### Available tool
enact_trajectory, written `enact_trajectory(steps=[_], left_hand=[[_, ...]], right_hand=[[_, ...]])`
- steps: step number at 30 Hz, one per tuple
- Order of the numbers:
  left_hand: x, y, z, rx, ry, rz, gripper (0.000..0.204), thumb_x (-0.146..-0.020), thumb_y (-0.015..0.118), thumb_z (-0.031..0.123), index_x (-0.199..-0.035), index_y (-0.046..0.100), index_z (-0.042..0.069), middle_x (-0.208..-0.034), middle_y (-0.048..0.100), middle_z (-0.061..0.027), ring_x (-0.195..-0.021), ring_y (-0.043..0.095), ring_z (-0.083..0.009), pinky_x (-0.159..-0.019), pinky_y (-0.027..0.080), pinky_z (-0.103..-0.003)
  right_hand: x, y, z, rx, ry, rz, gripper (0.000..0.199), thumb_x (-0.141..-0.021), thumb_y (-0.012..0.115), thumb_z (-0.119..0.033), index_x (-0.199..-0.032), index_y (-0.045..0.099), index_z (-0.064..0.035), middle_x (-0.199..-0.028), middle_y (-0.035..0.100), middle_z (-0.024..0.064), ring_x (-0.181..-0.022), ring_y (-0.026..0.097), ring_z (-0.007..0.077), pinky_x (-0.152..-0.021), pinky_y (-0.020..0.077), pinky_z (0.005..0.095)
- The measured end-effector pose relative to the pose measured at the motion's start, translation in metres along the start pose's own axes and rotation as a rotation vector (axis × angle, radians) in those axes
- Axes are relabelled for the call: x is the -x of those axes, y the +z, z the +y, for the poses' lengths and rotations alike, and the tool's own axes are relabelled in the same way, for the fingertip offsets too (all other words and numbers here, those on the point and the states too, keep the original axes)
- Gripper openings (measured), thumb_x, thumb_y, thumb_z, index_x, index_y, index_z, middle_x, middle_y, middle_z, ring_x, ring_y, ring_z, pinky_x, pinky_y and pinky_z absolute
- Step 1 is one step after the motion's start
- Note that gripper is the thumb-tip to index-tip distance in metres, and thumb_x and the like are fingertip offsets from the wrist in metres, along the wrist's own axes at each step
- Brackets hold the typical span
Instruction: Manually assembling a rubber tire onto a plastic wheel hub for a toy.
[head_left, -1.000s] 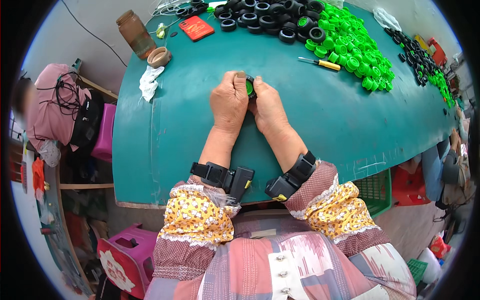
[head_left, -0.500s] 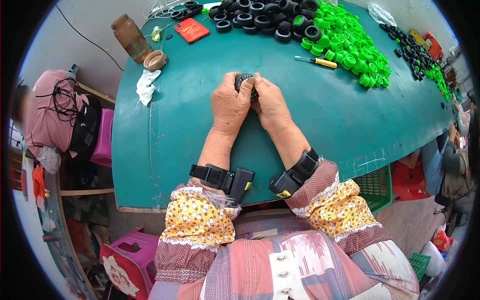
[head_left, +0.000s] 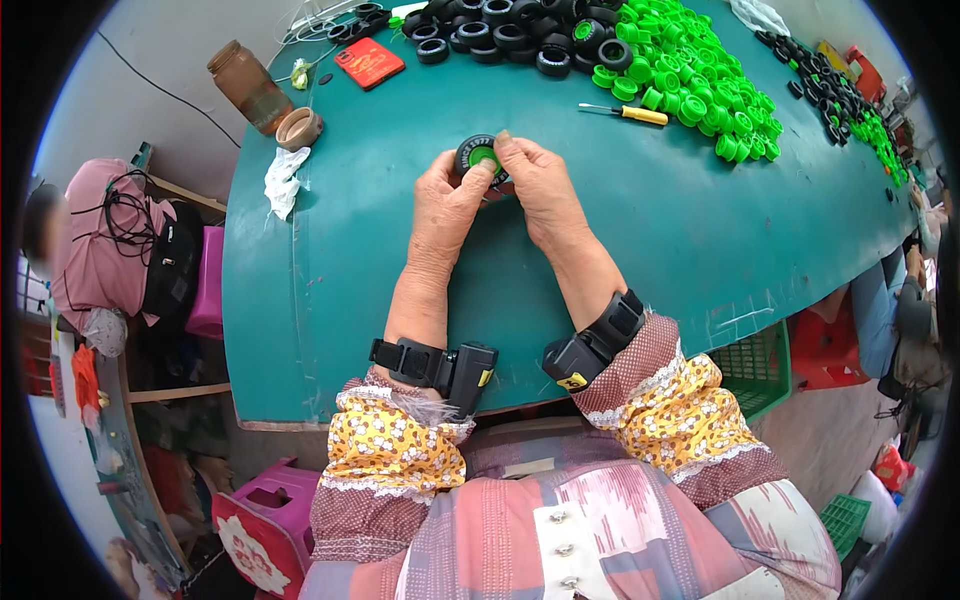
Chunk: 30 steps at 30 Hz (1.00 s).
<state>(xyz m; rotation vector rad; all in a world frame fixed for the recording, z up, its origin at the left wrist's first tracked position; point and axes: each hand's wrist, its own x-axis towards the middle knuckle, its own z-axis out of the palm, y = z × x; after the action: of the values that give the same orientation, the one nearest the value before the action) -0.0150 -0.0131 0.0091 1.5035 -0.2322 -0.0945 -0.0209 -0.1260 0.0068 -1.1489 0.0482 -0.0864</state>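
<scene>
Between my two hands is a small toy wheel: a black tire (head_left: 466,152) with a bright green hub (head_left: 482,155) inside it. My left hand (head_left: 447,195) grips it from the left, its thumb pressed on the hub. On the right side of the tire, my right hand (head_left: 540,185) pinches the rim with thumb and fingers. Both hands hold the wheel above the middle of the green table (head_left: 370,240). The fingers under the wheel are partly hidden.
Black tires (head_left: 510,37) and green hubs (head_left: 690,95) are heaped at the far side, with a yellow-handled screwdriver (head_left: 640,115) before them. At the far left are a red phone (head_left: 369,63), a brown jar (head_left: 248,85), its lid (head_left: 299,128) and white tissue (head_left: 286,180).
The wheel has turned to show more of its green hub and printed tire side. My hands have shifted slightly left, and the right thumb has moved up along the rim.
</scene>
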Motion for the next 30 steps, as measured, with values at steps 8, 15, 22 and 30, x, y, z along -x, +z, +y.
enact_trajectory(steps=[8,15,22,30], left_hand=[[-0.003,0.000,-0.005,0.020,-0.055,-0.028,0.022,-0.084,0.055,0.019,-0.096,0.052,0.001,-0.077,0.059,-0.0047,-0.062,0.059,-0.0111,-0.054,0.047,-0.020],[0.001,0.004,-0.006,-0.217,0.071,-0.076,0.019,-0.084,0.056,0.017,-0.089,0.049,0.000,-0.074,0.058,-0.0057,-0.061,0.058,-0.0107,-0.052,0.047,-0.021],[0.002,0.006,-0.004,-0.320,0.097,-0.103,0.019,-0.083,0.057,0.016,-0.086,0.047,0.000,-0.072,0.057,-0.0065,-0.059,0.057,-0.0108,-0.051,0.046,-0.022],[-0.001,0.003,-0.009,-0.465,0.228,-0.047,0.016,-0.081,0.057,0.012,-0.086,0.048,0.000,-0.070,0.056,-0.0059,-0.056,0.056,-0.0102,-0.049,0.045,-0.022]], right_hand=[[0.002,0.002,0.002,-0.117,0.034,-0.066,0.027,-0.087,0.051,-0.026,-0.091,0.057,-0.0002,-0.070,0.053,0.0011,-0.057,0.046,0.0060,-0.046,0.0384,0.0190],[0.002,-0.002,0.004,-0.184,0.123,-0.005,0.029,-0.089,0.046,-0.029,-0.074,0.051,-0.0046,-0.059,0.045,-0.0001,-0.043,0.037,0.0082,-0.037,0.0313,0.0218],[-0.003,-0.010,0.003,-0.220,0.202,0.022,0.027,-0.088,0.047,-0.029,-0.074,0.053,-0.0059,-0.060,0.046,0.0011,-0.043,0.040,0.0113,-0.037,0.0325,0.0255],[-0.006,-0.015,-0.003,-0.293,0.200,-0.166,0.025,-0.086,0.051,-0.028,-0.084,0.056,-0.0029,-0.066,0.051,0.0035,-0.056,0.048,0.0147,-0.046,0.0384,0.0271]])
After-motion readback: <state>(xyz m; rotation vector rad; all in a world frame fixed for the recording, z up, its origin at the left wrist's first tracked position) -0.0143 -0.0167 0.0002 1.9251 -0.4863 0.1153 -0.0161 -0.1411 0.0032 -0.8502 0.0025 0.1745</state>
